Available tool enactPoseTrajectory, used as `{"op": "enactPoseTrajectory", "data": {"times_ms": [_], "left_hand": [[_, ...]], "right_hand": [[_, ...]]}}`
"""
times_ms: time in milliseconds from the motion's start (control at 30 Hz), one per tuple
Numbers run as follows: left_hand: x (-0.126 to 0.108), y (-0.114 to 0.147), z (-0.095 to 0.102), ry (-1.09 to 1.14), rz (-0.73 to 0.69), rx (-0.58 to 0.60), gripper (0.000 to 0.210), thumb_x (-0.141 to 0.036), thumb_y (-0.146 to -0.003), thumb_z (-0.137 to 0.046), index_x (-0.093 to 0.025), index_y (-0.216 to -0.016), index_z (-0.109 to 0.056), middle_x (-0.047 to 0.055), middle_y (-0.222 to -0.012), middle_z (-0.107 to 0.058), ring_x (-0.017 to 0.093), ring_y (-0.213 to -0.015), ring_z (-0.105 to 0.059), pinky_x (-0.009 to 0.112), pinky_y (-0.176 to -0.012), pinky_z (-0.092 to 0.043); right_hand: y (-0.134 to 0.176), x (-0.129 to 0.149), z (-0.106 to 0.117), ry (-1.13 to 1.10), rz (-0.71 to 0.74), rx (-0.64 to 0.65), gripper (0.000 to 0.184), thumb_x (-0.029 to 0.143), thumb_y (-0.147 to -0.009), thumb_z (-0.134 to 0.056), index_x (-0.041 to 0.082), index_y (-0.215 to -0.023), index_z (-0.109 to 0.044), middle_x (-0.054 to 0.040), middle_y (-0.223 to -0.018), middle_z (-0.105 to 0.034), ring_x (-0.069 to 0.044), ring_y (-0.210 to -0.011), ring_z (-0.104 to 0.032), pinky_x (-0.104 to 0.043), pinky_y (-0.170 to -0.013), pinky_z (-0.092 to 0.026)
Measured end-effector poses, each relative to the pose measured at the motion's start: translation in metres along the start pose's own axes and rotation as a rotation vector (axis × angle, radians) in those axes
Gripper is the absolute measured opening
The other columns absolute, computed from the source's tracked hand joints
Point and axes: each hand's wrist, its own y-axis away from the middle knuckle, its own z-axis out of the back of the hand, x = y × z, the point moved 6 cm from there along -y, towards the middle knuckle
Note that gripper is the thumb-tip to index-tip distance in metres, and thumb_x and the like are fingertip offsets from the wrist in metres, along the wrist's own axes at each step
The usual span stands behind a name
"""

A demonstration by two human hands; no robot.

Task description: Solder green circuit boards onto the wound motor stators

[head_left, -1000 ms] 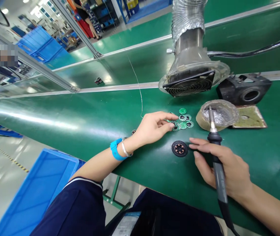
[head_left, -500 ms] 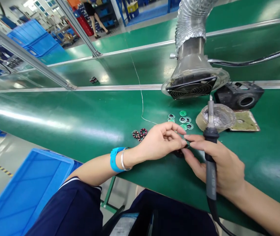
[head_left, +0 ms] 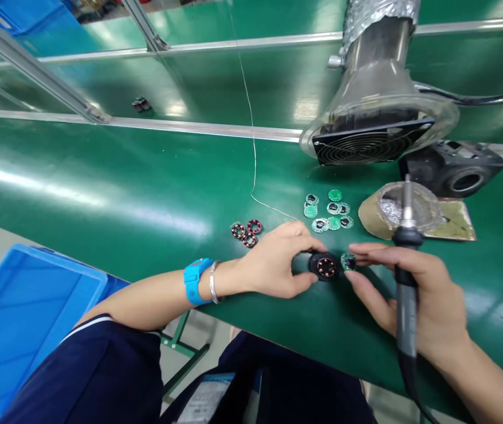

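Evidently, your two hands are near each other but apart: the left hand (head_left: 280, 259) has thumb and forefinger closed around the rim of the black round holder (head_left: 314, 265), and the right hand (head_left: 430, 297) pinches a small round circuit board (head_left: 347, 262) by its edge, just beside that holder on the green workbench (head_left: 181, 188). You would do well to steady the holder by its rim, fingers off the copper-toned wound ring (head_left: 327, 268) in its middle, and to turn the board by its edge until its marks sit true. Mind the soldering iron (head_left: 407, 303) in that same right hand; its tip should point away from both sets of fingers, so tilt the wrist gently.

Your left hand hides where the solder wire (head_left: 255, 168) ends. How your lower right fingers grip the iron is covered, and you cannot judge the tip's height over the solder pot (head_left: 376, 218). The board's fine pads are too small to read.
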Motion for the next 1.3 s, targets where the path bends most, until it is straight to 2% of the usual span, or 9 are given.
{"op": "enactPoseTrajectory", "data": {"times_ms": [133, 267, 367, 467, 567, 767, 900, 1033, 1300], "left_hand": [[0.007, 0.005, -0.015, 0.003, -0.023, -0.043, 0.022, -0.028, -0.083, -0.069, -0.015, -0.101, -0.069, 0.003, -0.085, -0.064, 0.016, -0.081, -0.058, 0.031, -0.08, -0.049], [0.008, 0.009, -0.019, -0.003, 0.018, -0.126, 0.017, -0.028, -0.083, -0.071, -0.014, -0.092, -0.069, 0.002, -0.081, -0.063, 0.015, -0.077, -0.058, 0.028, -0.074, -0.049], [0.009, 0.009, -0.018, 0.002, 0.022, -0.088, 0.02, -0.031, -0.084, -0.072, -0.014, -0.094, -0.068, 0.003, -0.085, -0.064, 0.015, -0.08, -0.059, 0.027, -0.074, -0.051], [0.009, 0.008, -0.014, 0.045, -0.01, -0.014, 0.014, -0.024, -0.089, -0.065, -0.015, -0.099, -0.067, 0.005, -0.091, -0.065, 0.015, -0.085, -0.062, 0.027, -0.078, -0.053], [0.01, 0.008, -0.008, 0.094, -0.043, 0.004, 0.01, -0.018, -0.094, -0.056, -0.016, -0.095, -0.066, 0.005, -0.091, -0.066, 0.013, -0.086, -0.063, 0.025, -0.081, -0.053], [0.011, 0.005, -0.007, 0.243, -0.103, 0.008, 0.008, -0.018, -0.093, -0.059, -0.015, -0.092, -0.066, 0.005, -0.089, -0.064, 0.012, -0.082, -0.062, 0.023, -0.077, -0.053], [0.016, 0.0, -0.009, 0.359, 0.026, 0.126, 0.009, -0.023, -0.089, -0.065, -0.015, -0.088, -0.068, 0.003, -0.085, -0.063, 0.009, -0.071, -0.059, 0.02, -0.064, -0.05], [0.017, -0.004, -0.006, 0.411, 0.116, 0.196, 0.009, -0.021, -0.088, -0.064, -0.014, -0.087, -0.068, 0.002, -0.084, -0.062, 0.008, -0.069, -0.059, 0.02, -0.061, -0.049], [0.019, -0.006, -0.008, 0.423, 0.187, 0.193, 0.01, -0.024, -0.087, -0.067, -0.013, -0.086, -0.067, 0.0, -0.082, -0.061, 0.006, -0.067, -0.058, 0.017, -0.06, -0.048]], "right_hand": [[0.002, 0.007, -0.016, -0.084, 0.1, 0.095, 0.039, 0.018, -0.081, -0.072, 0.023, -0.115, -0.053, -0.0027, -0.106, -0.072, -0.016, -0.095, -0.07, -0.028, -0.083, -0.058], [0.0, 0.005, -0.025, -0.186, 0.114, 0.195, 0.04, 0.011, -0.082, -0.069, 0.022, -0.116, -0.053, -0.0043, -0.109, -0.07, -0.017, -0.101, -0.067, -0.032, -0.087, -0.057], [-0.003, 0.004, -0.024, -0.177, 0.137, 0.23, 0.038, 0.01, -0.082, -0.068, 0.021, -0.115, -0.054, -0.005, -0.109, -0.07, -0.017, -0.099, -0.067, -0.033, -0.086, -0.056], [-0.006, 0.006, -0.023, -0.14, 0.184, 0.277, 0.035, 0.008, -0.083, -0.066, 0.021, -0.115, -0.057, -0.0044, -0.108, -0.07, -0.018, -0.099, -0.066, -0.034, -0.086, -0.054], [-0.006, 0.008, -0.023, -0.087, 0.218, 0.32, 0.037, 0.006, -0.084, -0.064, 0.02, -0.117, -0.058, -0.004, -0.108, -0.07, -0.018, -0.098, -0.063, -0.034, -0.085, -0.052], [-0.007, 0.013, -0.024, -0.028, 0.279, 0.349, 0.046, 0.003, -0.084, -0.062, 0.02, -0.126, -0.056, -0.0041, -0.1, -0.068, -0.017, -0.087, -0.059, -0.034, -0.083, -0.049], [-0.012, 0.013, -0.023, -0.068, 0.223, 0.337, 0.042, 0.006, -0.085, -0.062, 0.02, -0.123, -0.056, -0.002, -0.092, -0.066, -0.015, -0.083, -0.055, -0.029, -0.076, -0.049], [-0.013, 0.01, -0.022, -0.095, 0.192, 0.305, 0.04, 0.008, -0.083, -0.066, 0.019, -0.121, -0.057, -0.0021, -0.093, -0.067, -0.014, -0.079, -0.054, -0.027, -0.071, -0.049], [-0.01, 0.014, -0.022, -0.122, 0.217, 0.253, 0.046, 0.008, -0.081, -0.068, 0.018, -0.124, -0.054, -0.0076, -0.114, -0.068, -0.019, -0.104, -0.064, -0.035, -0.091, -0.052]]}}
